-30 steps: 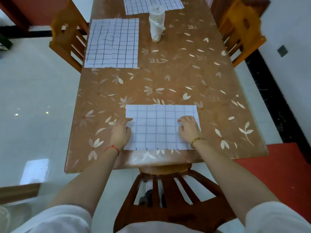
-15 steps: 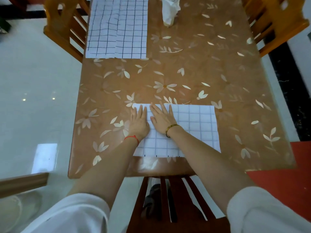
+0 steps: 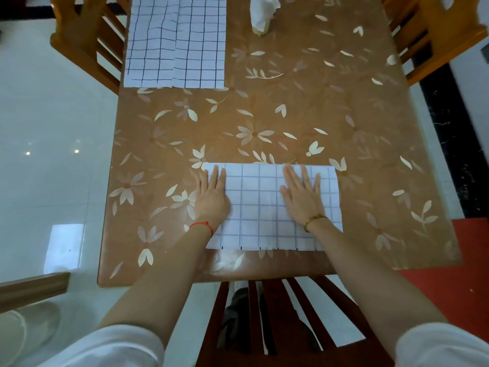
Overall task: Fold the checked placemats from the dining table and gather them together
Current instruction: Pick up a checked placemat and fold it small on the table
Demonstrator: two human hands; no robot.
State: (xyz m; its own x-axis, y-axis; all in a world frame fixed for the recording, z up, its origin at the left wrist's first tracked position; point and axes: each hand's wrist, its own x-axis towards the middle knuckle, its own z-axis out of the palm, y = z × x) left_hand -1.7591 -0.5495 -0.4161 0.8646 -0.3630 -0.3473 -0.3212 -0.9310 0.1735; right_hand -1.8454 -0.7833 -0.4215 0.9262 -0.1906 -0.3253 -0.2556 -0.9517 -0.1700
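Near placemat (image 3: 260, 207): at table (image 3: 317, 115) front edge, under flat left hand (image 3: 211, 198) and right hand (image 3: 301, 197), fingers spread, gripping nothing. Second placemat (image 3: 176, 41): far left. Wrapped bottle (image 3: 262, 14): far centre. Chair (image 3: 277, 327): below.

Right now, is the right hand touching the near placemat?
Touching. The head view shows the right hand lying flat, palm down, on the near placemat.

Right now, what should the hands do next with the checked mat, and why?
Probably fold it in half again. Both the left hand and right hand lie flat on the near placemat, pressing it smooth, and another placemat farther up the table waits unfolded.
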